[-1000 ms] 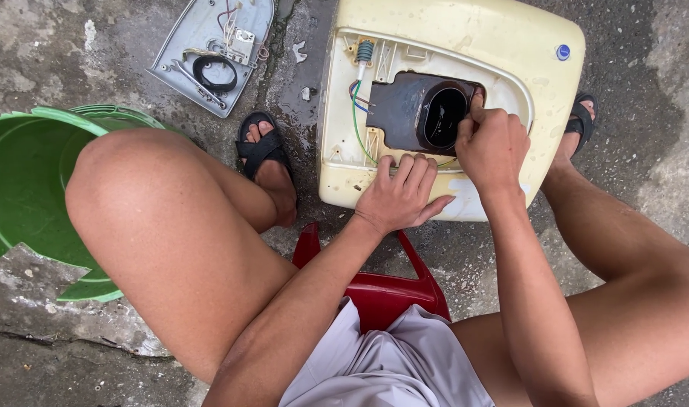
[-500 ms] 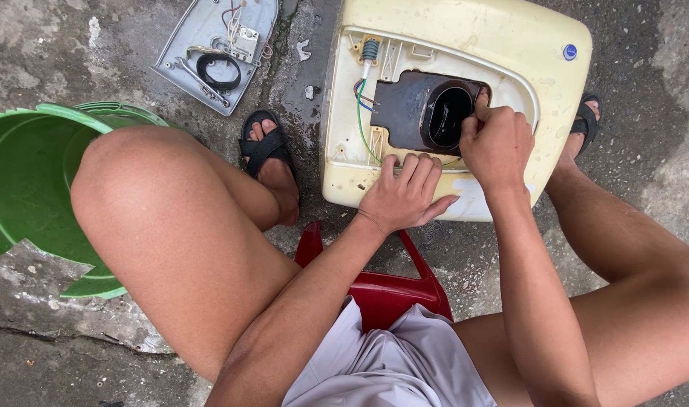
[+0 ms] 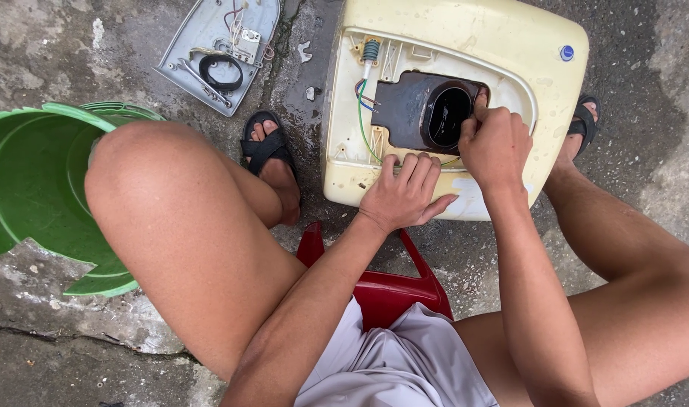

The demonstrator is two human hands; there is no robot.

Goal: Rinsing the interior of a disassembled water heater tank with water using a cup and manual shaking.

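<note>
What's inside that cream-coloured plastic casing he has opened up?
Inside the cream casing sits a dark housing with a round opening, plus green wires. The right hand covers its right edge; deeper parts are hidden.

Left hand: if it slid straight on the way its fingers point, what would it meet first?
The left hand lies flat on the cream housing, fingers pointing up-frame. Going straight on, it would likely first meet the green wire, then the dark insert; depth is unclear.

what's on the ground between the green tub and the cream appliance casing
In the head view, the person's sandalled foot lies between the green tub and the cream casing, with wet concrete around it.
</note>
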